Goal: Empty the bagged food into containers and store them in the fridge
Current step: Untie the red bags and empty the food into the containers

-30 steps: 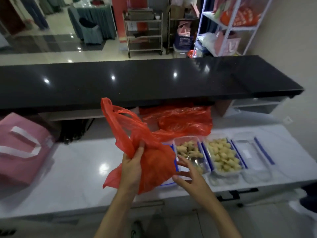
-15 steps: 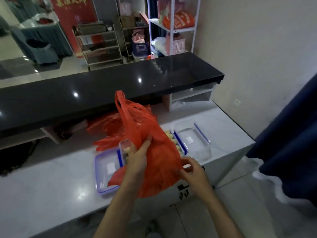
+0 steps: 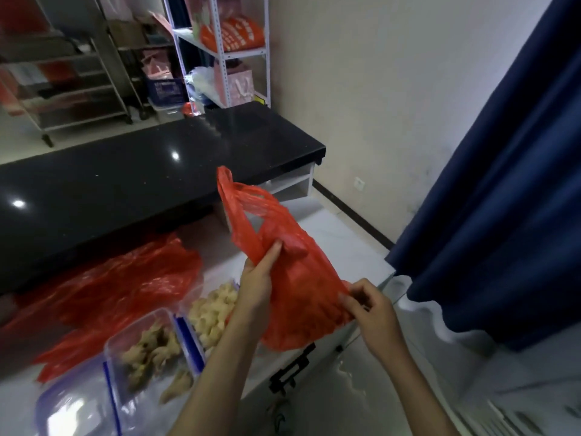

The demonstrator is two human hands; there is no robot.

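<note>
Now the crumpled red plastic bag point(image 3: 292, 278) is being held upright above the white desk point(image 3: 339, 247), upper part gripped by the left hand point(image 3: 256, 281), lower corner pinched by the right hand point(image 3: 369, 306).

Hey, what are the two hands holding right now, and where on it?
Both hold one red plastic bag. The left hand grips its upper middle, below the handles; the right hand pinches its lower right edge.

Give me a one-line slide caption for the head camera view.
Both hands, left and right, hold a red plastic bag above a white counter beside food-filled containers.
</note>
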